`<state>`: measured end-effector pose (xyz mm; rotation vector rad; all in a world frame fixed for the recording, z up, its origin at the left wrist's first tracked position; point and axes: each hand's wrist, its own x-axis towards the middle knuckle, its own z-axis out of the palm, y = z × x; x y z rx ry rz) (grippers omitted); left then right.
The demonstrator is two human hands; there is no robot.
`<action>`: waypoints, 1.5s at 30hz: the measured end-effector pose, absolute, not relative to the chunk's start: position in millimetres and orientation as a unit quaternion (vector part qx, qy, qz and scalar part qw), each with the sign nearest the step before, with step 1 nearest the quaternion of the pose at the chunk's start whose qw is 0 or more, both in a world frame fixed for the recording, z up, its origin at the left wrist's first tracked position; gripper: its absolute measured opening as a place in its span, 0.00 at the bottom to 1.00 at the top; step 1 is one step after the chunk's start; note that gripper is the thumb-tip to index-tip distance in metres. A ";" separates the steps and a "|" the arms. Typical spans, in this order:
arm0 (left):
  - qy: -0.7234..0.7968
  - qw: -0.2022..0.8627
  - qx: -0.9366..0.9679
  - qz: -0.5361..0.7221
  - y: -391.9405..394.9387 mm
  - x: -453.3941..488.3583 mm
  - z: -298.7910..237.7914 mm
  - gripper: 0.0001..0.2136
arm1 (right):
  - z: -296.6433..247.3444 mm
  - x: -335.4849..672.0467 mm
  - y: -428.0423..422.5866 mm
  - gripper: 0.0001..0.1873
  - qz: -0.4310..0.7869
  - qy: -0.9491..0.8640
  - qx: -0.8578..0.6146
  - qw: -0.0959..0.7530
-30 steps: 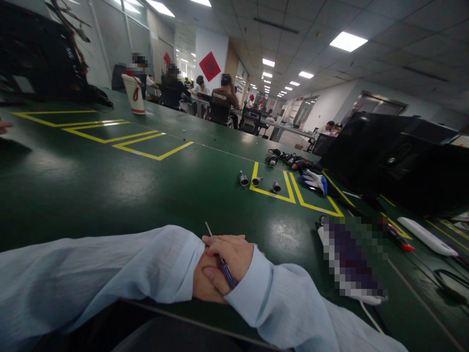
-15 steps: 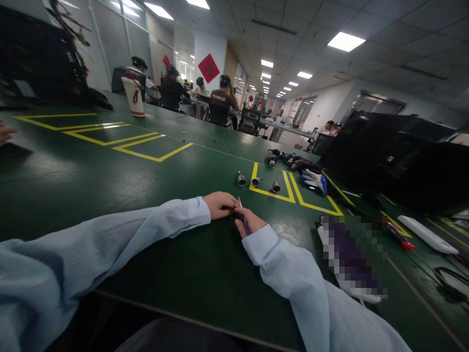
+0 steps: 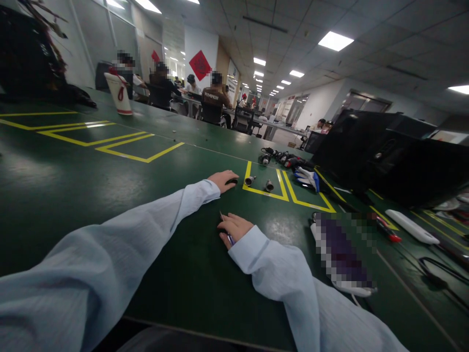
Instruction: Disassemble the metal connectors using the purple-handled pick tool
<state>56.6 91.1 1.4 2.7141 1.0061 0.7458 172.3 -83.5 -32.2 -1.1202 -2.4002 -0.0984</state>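
My left hand [image 3: 222, 180] is stretched forward, its fingers curled over a small dark metal cylinder [image 3: 231, 181] that they mostly hide. To its right two similar stubbed metal cylinders, one [image 3: 250, 181] tipped over and another [image 3: 269, 185] nearer the front, lie inside a yellow-taped outline. Closer to me, my right hand [image 3: 235, 228] rests low over the table, closed around a slim screwdriver-like tool [image 3: 230, 239]. Its thin metal shaft pokes out past the fingers, and a bit of purple handle shows below them.
On the green table [image 3: 176, 288] are yellow tape outlines, a paper cup [image 3: 119, 95], work gloves [image 3: 307, 179], cabled tools [image 3: 280, 157] and a blurred-out phone-like device [image 3: 342, 254]. Large black cases [image 3: 384, 151] stand at the right. Several people sit at desks beyond.
My hands have parted. The left has moved forward onto the leftmost metal cylinder; the right has drawn slightly back and left with the slim tool. The view has shifted a little.
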 end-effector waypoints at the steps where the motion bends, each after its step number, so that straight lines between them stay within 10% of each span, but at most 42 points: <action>1: 0.334 0.074 0.907 0.244 91.5 57.0 1.2 0.18 | -32.6 173.2 -83.4 0.12 -0.035 -0.879 -0.408 0.243; 45: 0.095 0.032 0.951 0.291 -37.4 -6.0 -1.9 0.16 | -19.4 174.9 -111.9 0.08 -0.081 -0.921 -0.272 0.266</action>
